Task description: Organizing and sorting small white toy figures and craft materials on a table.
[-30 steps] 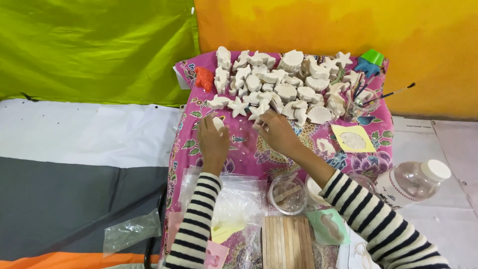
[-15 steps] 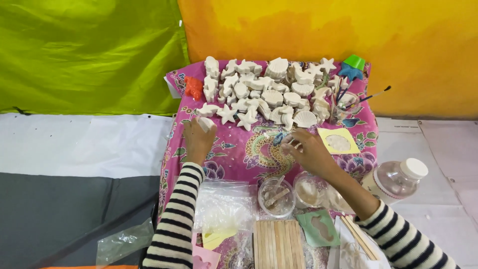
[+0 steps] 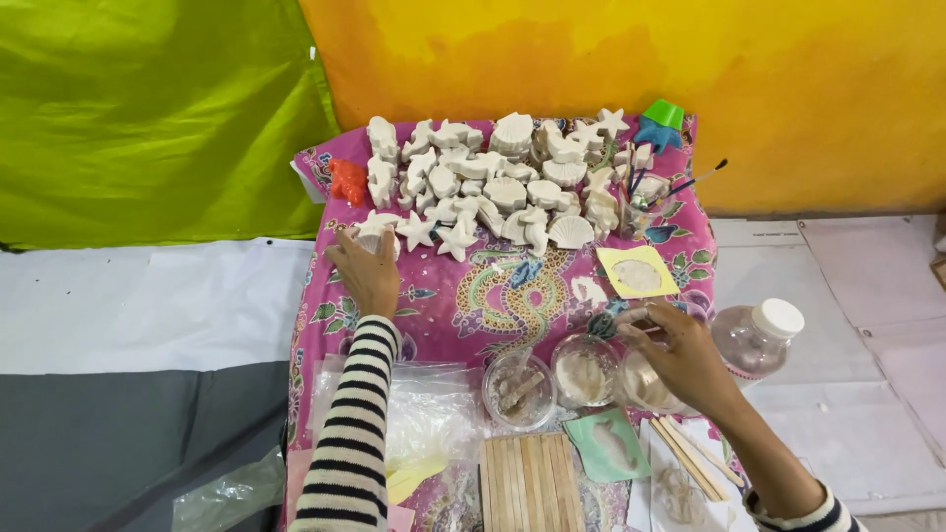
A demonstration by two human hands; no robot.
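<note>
My left hand (image 3: 367, 268) rests on the pink patterned cloth (image 3: 463, 296), fingers closed around a white plaster figure (image 3: 374, 239) at the near-left edge of the rows of white plaster shapes (image 3: 503, 182). My right hand (image 3: 680, 353) hovers over a clear round cup (image 3: 645, 386) near the cloth's right side, fingertips pinching something small that I cannot make out. Two more clear cups (image 3: 517, 386) with powder and sticks sit to its left.
An orange figure (image 3: 347, 180), a yellow square card (image 3: 638, 272), paintbrushes in a glass (image 3: 650, 187), a clear bottle with white cap (image 3: 757, 335), wooden sticks (image 3: 527, 483) and plastic bags (image 3: 434, 414) lie around. Green and orange sheets hang behind.
My right hand has pulled back from the plaster shapes towards me, down to the clear cups. My left hand stays at the figure on the left.
</note>
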